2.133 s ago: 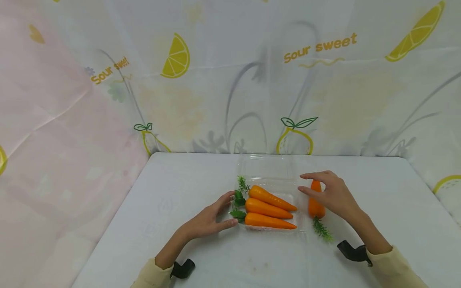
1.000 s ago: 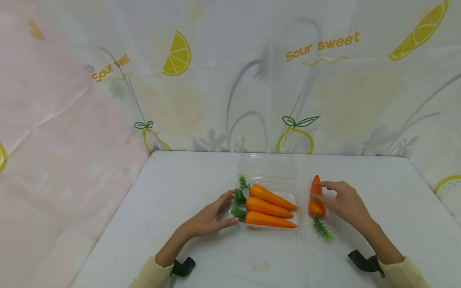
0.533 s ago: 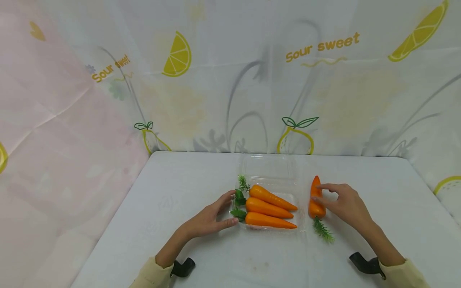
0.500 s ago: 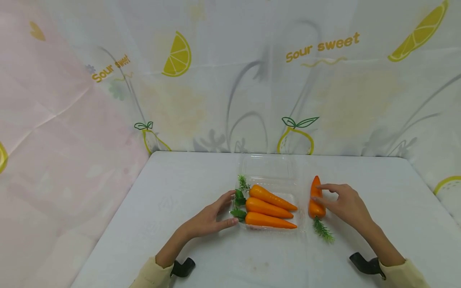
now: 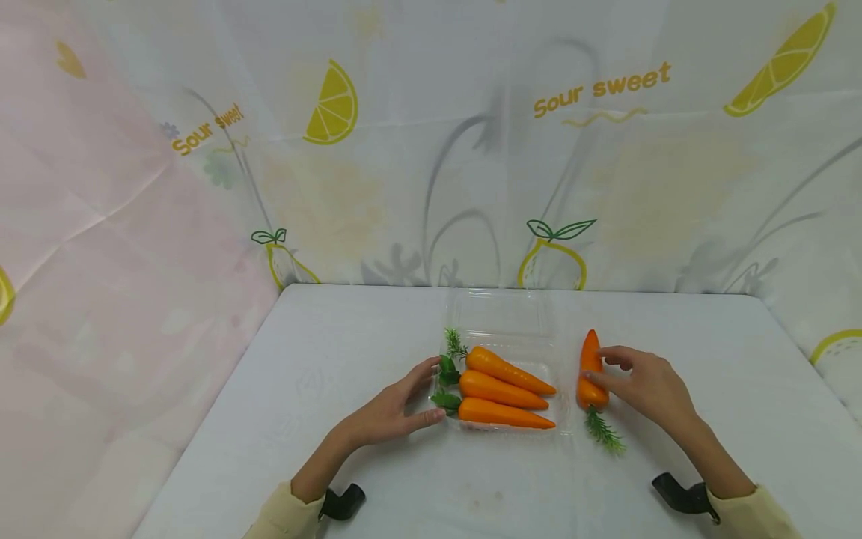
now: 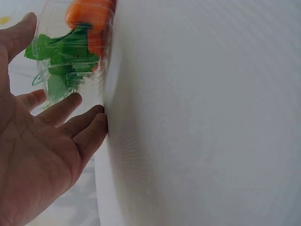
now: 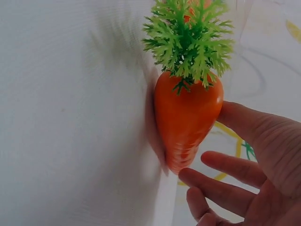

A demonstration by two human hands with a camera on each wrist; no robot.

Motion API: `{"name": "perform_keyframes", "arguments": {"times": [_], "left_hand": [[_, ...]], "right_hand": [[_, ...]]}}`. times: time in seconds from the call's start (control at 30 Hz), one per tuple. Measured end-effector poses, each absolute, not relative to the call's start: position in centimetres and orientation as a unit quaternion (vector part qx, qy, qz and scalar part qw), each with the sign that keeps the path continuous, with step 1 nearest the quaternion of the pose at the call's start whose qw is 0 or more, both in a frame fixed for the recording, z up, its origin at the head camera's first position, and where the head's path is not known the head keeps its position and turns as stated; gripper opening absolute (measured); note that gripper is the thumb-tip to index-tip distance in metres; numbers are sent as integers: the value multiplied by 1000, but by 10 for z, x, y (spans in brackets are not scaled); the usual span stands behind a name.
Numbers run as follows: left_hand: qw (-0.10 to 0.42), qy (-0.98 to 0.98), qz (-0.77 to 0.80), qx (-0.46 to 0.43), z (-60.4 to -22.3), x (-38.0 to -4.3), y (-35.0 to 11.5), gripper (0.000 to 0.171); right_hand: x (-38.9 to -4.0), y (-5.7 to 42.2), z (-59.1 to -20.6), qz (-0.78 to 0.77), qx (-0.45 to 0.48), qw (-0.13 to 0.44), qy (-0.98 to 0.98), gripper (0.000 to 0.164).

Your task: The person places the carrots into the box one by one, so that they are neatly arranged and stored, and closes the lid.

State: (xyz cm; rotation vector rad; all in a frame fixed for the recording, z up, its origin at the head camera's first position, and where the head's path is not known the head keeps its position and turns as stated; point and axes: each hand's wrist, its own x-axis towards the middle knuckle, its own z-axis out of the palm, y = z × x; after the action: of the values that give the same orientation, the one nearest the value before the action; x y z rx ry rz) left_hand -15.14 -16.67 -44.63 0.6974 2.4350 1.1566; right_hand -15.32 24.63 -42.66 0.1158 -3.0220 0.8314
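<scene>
In the head view a clear plastic clamshell box (image 5: pixel 562 419) lies with its lid folded back. Three orange carrots, a top one (image 5: pixel 508 370), a middle one (image 5: pixel 501 389) and a lower one (image 5: pixel 505 413), lie inside, green tops to the left. My left hand (image 5: pixel 387 412) spreads its fingers at the box's left side; its thumb is near the lower left corner. To the right of the box, a fourth carrot (image 5: pixel 590 352) lies with its leafy top toward me. My right hand (image 5: pixel 649 385) is beside it. The right wrist view shows the thumb (image 7: pixel 240 115) against that carrot's side, the fingers loosely bent near its narrow end.
A white-covered table (image 5: pixel 350 322) carries everything. Behind it hangs a cloth (image 5: pixel 417 150) printed with lemons. The transparent open lid (image 5: pixel 498 311) lies toward the back of the table. A black wrist mount (image 5: pixel 343 501) sits by each sleeve.
My right hand has moved from above the fourth carrot to its right side, and its fingers have settled slightly lower along it. The left hand and the box have stayed put.
</scene>
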Motion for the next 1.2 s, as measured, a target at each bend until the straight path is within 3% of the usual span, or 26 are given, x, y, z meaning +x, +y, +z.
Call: {"name": "perform_keyframes", "arguments": {"times": [0.67,1.2], "left_hand": [[184,860,410,243,-447,-151,-166,81],[183,863,405,239,-444,-152,-166,82]], "right_hand": [[-155,258,-423,296,25,-73,-952,66],[-157,275,-420,302,34,-89,-949,60]]}}
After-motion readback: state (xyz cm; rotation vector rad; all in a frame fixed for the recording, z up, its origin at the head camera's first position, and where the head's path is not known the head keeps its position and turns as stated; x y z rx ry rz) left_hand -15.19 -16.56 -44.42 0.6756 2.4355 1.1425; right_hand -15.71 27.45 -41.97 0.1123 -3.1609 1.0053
